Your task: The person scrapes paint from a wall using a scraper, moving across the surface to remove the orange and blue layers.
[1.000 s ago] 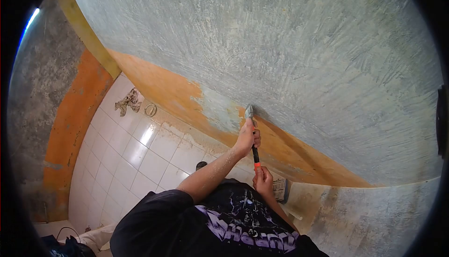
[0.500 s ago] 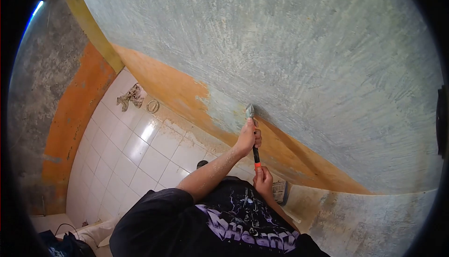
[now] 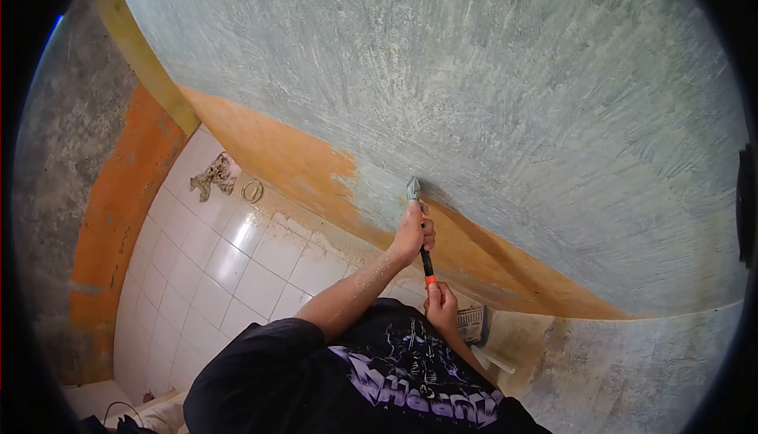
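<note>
A long-handled scraper (image 3: pixel 427 263) with a grey metal head and a black and orange handle rests against the wall. My left hand (image 3: pixel 409 235) wraps round it just below the head, thumb lying along the tool; pale dust speckles that forearm. Lower down, my right hand (image 3: pixel 440 304) grips the handle's end, near its orange band. The head touches or nearly touches the wall (image 3: pixel 505 102), at a bare grey patch between two stretches of orange paint (image 3: pixel 276 135). The blade's edge is too small to make out.
White floor tiles (image 3: pixel 209 264) lie below, with paint debris along the wall's foot. A crumpled rag (image 3: pixel 212 177) and a ring-shaped object (image 3: pixel 252 191) are near the far corner. A slotted grey object (image 3: pixel 471 323) sits by my right arm, beside a low grey wall (image 3: pixel 616 363).
The scraper and both hands have shifted slightly left, bringing the head a little closer to the left orange paint. The view has tilted slightly. Both grips are unchanged.
</note>
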